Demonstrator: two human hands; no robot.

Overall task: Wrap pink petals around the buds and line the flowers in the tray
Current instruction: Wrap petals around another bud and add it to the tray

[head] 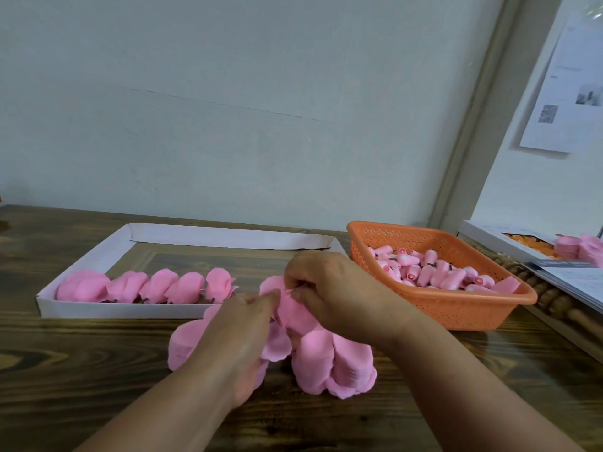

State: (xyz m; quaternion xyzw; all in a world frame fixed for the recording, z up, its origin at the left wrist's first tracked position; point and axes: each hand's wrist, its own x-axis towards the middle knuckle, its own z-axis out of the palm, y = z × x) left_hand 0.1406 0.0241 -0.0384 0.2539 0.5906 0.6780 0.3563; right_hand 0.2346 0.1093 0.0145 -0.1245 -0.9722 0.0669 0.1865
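On a wooden tabletop (81, 370), a white tray (98, 256) at left holds a row of five finished pink flowers (146, 287). At centre, above stacked loose petals (332, 363), the left hand (235, 334) pinches a petal's edge while the right hand (339, 288) closes its grip on what is probably a bud, mostly hidden. Mid-wrap; next, the flower joins the row, then another bud from the orange basket (456, 308) at right.

Five finished pink flowers (146, 286) lie in a row along the near edge of a shallow white tray (85, 259) on the table. Loose pink petals (329, 363) are heaped just in front of it, while rolled pink buds (434, 270) fill an orange perforated basket (456, 309) to the tray's right.
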